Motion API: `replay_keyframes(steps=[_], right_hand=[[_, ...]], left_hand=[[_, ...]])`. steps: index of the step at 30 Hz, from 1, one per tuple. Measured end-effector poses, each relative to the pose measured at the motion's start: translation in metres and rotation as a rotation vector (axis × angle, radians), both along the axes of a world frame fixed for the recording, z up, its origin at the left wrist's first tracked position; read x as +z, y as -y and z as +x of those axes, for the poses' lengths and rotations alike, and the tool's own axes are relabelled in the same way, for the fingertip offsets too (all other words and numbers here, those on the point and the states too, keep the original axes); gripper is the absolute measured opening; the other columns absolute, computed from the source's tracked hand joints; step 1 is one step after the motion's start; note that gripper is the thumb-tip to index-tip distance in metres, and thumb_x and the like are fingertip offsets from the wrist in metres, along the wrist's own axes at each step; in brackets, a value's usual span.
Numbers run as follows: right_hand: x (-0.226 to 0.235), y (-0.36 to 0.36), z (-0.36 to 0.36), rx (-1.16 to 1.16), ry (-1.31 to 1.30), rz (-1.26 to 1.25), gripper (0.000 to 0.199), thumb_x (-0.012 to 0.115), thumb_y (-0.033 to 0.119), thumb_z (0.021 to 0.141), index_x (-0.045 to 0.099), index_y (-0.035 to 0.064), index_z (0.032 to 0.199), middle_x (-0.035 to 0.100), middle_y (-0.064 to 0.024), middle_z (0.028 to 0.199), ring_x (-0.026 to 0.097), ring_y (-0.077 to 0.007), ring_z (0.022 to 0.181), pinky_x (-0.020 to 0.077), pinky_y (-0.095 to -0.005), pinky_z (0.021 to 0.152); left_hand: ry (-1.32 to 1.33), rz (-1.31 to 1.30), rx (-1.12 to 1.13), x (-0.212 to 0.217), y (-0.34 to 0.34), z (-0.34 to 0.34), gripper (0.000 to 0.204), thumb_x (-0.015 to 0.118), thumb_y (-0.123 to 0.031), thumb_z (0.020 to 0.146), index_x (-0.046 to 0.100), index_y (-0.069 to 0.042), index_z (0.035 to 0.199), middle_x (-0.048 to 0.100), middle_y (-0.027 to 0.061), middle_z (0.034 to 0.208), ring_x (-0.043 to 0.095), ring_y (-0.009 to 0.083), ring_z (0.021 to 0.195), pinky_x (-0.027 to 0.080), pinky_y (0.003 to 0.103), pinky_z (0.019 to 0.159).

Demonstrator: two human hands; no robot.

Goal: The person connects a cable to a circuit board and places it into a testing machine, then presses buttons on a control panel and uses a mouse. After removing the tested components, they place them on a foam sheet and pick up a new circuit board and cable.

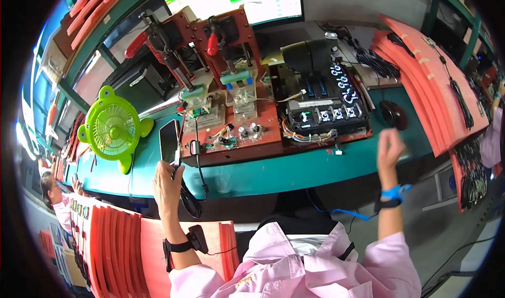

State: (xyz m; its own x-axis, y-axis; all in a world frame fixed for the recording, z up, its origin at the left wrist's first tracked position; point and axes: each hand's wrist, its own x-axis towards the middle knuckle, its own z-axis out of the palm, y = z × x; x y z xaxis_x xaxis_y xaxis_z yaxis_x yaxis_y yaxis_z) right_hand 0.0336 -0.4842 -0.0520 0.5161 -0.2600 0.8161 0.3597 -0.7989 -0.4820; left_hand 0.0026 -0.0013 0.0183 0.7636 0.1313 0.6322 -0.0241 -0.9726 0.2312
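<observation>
My left hand (167,187) is closed on a black cable (190,203) at the bench's front edge; the cable's coiled part hangs beside my fingers. Just beyond the fingertips lies a dark smartphone (169,140). To its right stands a red test fixture (236,149) with clear blocks, small green boards and two upright clamps with red handles (212,44). A cord with a small black block (195,148) runs down from the fixture. My right hand (390,153) is raised near the front edge, smeared by motion, close to a black mouse (393,115). Whether it holds anything is unclear.
A black control box (326,116) with lit displays sits right of the fixture. A green frog-shaped fan (112,127) stands at left. Pink foam sheets (421,98) with cables lean at right; more foam (118,245) stands lower left. A monitor (236,3) is behind. Another person (60,203) works at far left.
</observation>
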Motion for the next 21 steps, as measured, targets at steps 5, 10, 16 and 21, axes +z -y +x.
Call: replay_keyframes(steps=[5, 10, 16, 21], right_hand=[[-0.003, -0.171, -0.026, 0.700, -0.249, -0.070, 0.007, 0.063, 0.014, 0.072, 0.059, 0.0083, 0.072, 0.060, -0.0092, 0.074, 0.058, -0.0266, 0.063, 0.0480, -0.0348, 0.056], [-0.008, -0.275, 0.003, 1.144, -0.572, 0.032, 0.037, 0.058, 0.035, 0.076, 0.054, 0.0056, 0.099, 0.059, -0.0170, 0.085, 0.056, -0.0337, 0.082, 0.0463, -0.0399, 0.069], [-0.022, -0.343, 0.023, 1.504, -0.755, 0.508, 0.025, 0.055, 0.022, 0.077, 0.050, -0.0018, 0.072, 0.059, -0.0107, 0.067, 0.059, -0.0202, 0.056, 0.0449, -0.0347, 0.052], [-0.026, -0.327, 0.020, 1.531, -0.660, 0.500, 0.017, 0.053, 0.016, 0.076, 0.051, 0.0004, 0.069, 0.058, -0.0103, 0.065, 0.058, -0.0175, 0.055, 0.0442, -0.0328, 0.051]], left_hand=[[-0.306, -0.002, -0.021, 0.003, -0.013, 0.004, 0.036, 0.057, -0.022, 0.080, 0.042, 0.003, 0.059, 0.041, 0.0155, 0.051, 0.039, 0.0320, 0.047, 0.032, 0.039, 0.048], [-0.505, 0.213, -0.063, -0.037, -0.035, -0.014, 0.035, 0.054, -0.029, 0.081, 0.056, 0.003, 0.068, 0.050, 0.0187, 0.057, 0.050, 0.0302, 0.054, 0.037, 0.042, 0.053], [-0.147, 0.295, -0.149, 0.067, -0.015, 0.027, 0.031, 0.054, -0.027, 0.081, 0.057, 0.002, 0.073, 0.052, 0.0165, 0.060, 0.051, 0.0284, 0.055, 0.039, 0.040, 0.054], [0.120, 0.471, -0.157, 0.174, -0.015, 0.162, 0.028, 0.054, -0.026, 0.080, 0.057, 0.002, 0.077, 0.054, 0.0147, 0.063, 0.052, 0.0269, 0.056, 0.041, 0.038, 0.055]])
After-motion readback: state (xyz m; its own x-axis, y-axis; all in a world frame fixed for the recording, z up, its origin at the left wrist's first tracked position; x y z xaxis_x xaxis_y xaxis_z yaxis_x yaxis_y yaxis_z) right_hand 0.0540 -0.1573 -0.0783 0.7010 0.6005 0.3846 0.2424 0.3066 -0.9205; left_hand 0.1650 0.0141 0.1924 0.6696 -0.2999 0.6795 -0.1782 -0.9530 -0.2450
